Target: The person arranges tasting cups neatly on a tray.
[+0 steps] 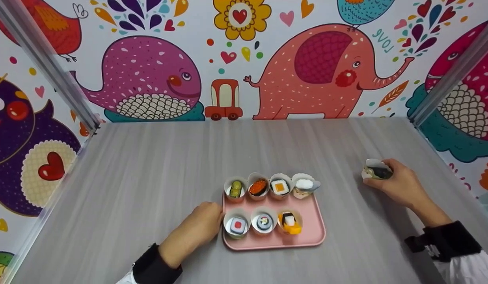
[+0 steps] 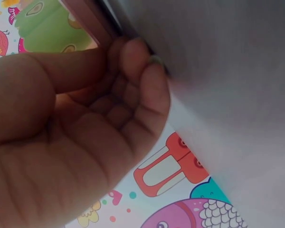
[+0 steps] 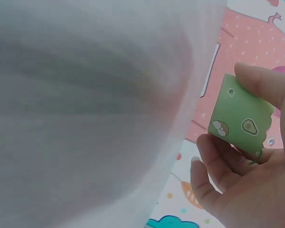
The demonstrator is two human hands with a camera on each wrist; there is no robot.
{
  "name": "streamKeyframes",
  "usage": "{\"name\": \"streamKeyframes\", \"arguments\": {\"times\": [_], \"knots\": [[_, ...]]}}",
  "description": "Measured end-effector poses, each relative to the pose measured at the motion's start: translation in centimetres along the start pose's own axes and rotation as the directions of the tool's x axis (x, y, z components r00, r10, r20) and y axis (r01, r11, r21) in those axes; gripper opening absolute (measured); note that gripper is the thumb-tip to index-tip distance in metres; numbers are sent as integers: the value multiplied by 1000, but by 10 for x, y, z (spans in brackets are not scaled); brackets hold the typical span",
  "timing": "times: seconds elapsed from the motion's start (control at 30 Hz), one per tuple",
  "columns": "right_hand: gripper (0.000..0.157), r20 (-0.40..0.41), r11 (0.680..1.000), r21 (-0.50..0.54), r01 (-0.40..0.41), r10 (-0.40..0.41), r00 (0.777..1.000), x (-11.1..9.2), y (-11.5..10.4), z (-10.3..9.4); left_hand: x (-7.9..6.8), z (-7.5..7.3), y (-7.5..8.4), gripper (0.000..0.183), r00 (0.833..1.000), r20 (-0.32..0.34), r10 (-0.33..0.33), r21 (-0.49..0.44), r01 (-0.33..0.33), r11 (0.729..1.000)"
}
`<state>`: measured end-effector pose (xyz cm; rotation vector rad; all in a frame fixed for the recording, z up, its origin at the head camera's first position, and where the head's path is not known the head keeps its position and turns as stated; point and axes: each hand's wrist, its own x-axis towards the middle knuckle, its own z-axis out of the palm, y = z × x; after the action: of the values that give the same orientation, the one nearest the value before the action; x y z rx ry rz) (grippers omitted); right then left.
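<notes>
My right hand [image 1: 399, 183] grips a paper cup [image 1: 371, 172] between thumb and fingers, to the right of the tray. The cup's outside is green with avocado prints in the right wrist view, and a dark piece of toy sushi [image 1: 380, 172] lies inside it. With thumb and curled fingers, my left hand [image 1: 202, 225] pinches the left edge of a pink tray [image 1: 313, 223]. The left wrist view shows the tray's rim [image 2: 97, 23] at the fingertips and a green avocado-print cup [image 2: 52, 28] above the thumb.
A back row of several paper cups with toy sushi stands on the tray, including one with orange roe [image 1: 258, 186]. Three more cups form the front row, the rightmost holding a yellow piece [image 1: 290, 223]. Cartoon-printed walls [image 1: 236, 71] border the grey table [image 1: 161, 157].
</notes>
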<state>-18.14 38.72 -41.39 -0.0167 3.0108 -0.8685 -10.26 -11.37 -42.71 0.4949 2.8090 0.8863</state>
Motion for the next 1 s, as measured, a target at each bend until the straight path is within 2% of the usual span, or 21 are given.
{"name": "streamKeyframes", "arguments": {"times": [0.33, 0.67, 1.0], "knots": [[77, -26, 996, -11, 86, -86, 996, -17, -26, 6, -1, 1, 0, 25, 1000, -16, -3, 15, 4, 1000], [68, -51, 979, 2, 202, -202, 978, -36, -58, 19, -3, 1, 0, 25, 1000, -30, -10, 25, 11, 1000], [72, -1, 977, 40, 210, -211, 978, -49, -89, 38, -1, 1, 3, 24, 999, -18, -39, 31, 40, 999]]}}
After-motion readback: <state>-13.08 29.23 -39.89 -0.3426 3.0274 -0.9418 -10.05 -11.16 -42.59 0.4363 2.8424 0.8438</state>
